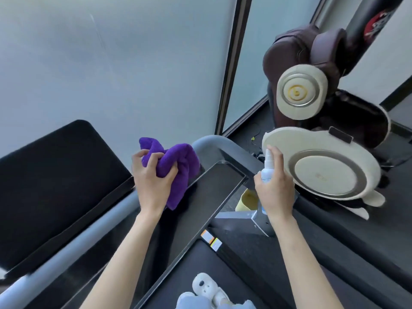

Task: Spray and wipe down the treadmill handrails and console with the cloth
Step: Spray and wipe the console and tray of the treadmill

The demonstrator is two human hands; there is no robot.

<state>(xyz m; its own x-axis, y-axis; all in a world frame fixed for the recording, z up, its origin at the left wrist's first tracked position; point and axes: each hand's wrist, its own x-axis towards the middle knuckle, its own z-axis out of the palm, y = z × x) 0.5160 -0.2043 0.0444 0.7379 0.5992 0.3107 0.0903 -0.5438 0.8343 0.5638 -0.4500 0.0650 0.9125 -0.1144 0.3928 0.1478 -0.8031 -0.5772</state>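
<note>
Both hands busy over the treadmill, cloth in one, spray in the other.

At the bottom centre, a white shoe (pixel 206 286) stands on the belt (pixel 234 275). Mid-frame, the left hand (pixel 151 175) clutches a bunched purple cloth (pixel 178 166) above the dark console (pixel 214 186); the right hand (pixel 275 186) grips a small spray bottle (pixel 267 168) beside the grey handrail (pixel 214 146). Beyond, at right, sits a brown massage chair (pixel 312 63).

brown massage chair (pixel 296 52) | yellow cup (pixel 247 200) | white shoe (pixel 206 286) | frosted window (pixel 111 63)
</note>
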